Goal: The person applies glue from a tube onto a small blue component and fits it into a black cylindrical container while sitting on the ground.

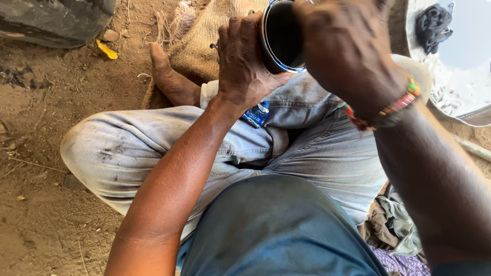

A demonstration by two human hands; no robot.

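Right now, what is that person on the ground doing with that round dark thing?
A person sits cross-legged on the dirt ground in worn jeans. The left hand grips the side of a dark, hollow cylinder, holding it above the lap. The right hand, with a beaded bracelet on its wrist, covers its open end. A burlap sack lies under the bare foot, and a metal basin sits to the right.

We are seeing a burlap sack lying on the dirt ground, with a yellow scrap sitting near a dark tyre at the top left. A metal basin is resting at the right with a black cloth lying in it. A pile of rags is lying at the lower right, and a small blue packet is lying on the grey jeans.
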